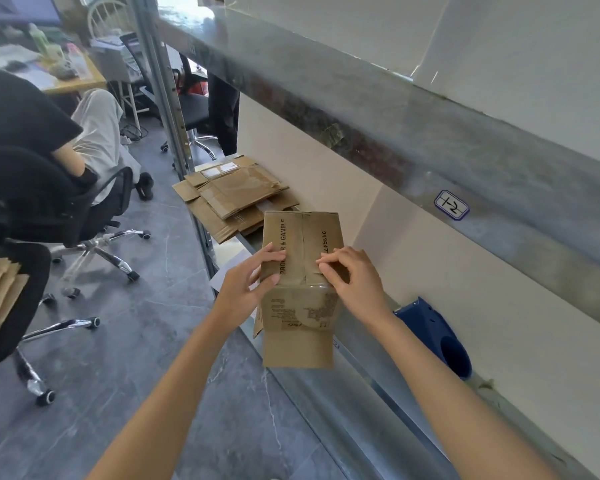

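A brown cardboard box (300, 237) with black print stands at the front edge of a metal shelf (361, 386). Clear tape runs along its top seam. My left hand (248, 282) grips the box's near left top corner, fingers over the top and thumb on the front face. My right hand (352, 275) rests on the top right of the box, and its curled fingertips pinch at the tape by the seam. A loose flap hangs down at the front of the box.
A stack of flattened cardboard boxes (234, 195) lies farther along the shelf. A blue tape dispenser (437, 334) sits on the shelf to the right. A person sits on an office chair (66, 202) at left; another chair (11, 306) holds padded envelopes.
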{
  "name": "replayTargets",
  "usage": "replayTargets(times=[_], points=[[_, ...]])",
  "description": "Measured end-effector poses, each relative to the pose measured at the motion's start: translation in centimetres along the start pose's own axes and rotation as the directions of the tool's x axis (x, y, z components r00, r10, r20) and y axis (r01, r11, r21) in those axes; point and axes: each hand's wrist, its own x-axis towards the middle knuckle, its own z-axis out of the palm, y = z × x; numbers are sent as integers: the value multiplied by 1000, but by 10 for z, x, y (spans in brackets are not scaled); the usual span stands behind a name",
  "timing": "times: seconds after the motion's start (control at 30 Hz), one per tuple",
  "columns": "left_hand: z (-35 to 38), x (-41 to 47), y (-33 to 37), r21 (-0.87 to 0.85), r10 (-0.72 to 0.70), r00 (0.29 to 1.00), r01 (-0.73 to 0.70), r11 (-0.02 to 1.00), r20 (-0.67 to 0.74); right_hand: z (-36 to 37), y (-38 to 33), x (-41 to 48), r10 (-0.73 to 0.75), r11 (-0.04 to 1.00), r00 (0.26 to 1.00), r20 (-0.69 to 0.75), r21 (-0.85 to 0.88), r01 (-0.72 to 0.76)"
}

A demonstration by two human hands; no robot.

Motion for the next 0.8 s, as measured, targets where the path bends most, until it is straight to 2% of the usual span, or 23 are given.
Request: replayTargets(times=[0.2, 0.4, 0.53, 0.8], points=[[-6, -5, -3, -27, -5, 999, 7, 1000, 40, -8, 9, -12, -42, 994, 986, 158, 107, 25], [-5, -6, -5, -45, 35, 998, -33, 998, 43, -14, 5, -12, 12, 983, 982, 188, 176, -46], [-4, -4, -6, -95, 0, 999, 3, 995, 34, -21, 7, -13, 58, 960, 969, 241, 254, -120], [-6, -3, -10, -114, -1, 1000, 3, 993, 22, -20, 10, -13, 35, 956, 970, 240, 275, -102]])
